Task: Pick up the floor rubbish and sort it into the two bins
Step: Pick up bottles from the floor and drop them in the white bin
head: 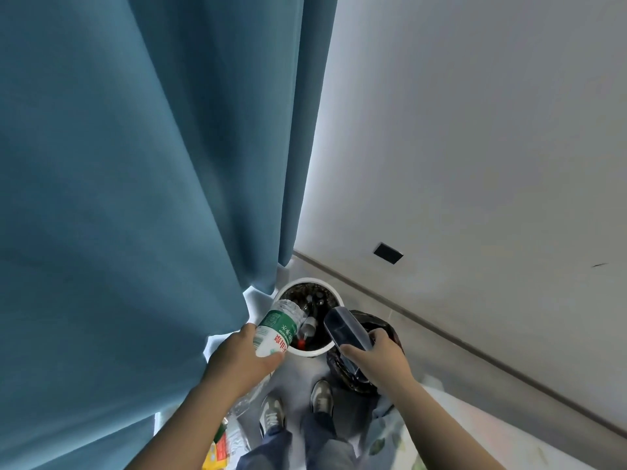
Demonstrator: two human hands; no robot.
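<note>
Step in hand (judged): dropping two picked-up items into their bins.

- White bin: open, already holds clear bottles, one with a red cap.
- Black-bagged bin: touching the white bin on its right, mostly hidden by the arm.
- Water bottle, green label: tilted over the white bin's left rim, clear end inward. Left hand has its fingers wrapped round the lower end.
- Dark glossy plastic item: above the seam between the white bin and its neighbour. Right hand grips its near end. What the item is, I cannot tell.

To do it well: carry the bottle further over the white bin's mouth before letting go, as it sits close to the rim. Settle which bin the dark item belongs in, then centre it there.

Room:
- Blue curtain hangs left of the white bin, its hem close to the rim.
- Pale wall stands behind the white bin, with a skirting strip and a black socket plate.
- Grey floor lies in front of the white bin.
- Yellow-red packaging remains on the floor, well this side of the white bin.
</note>
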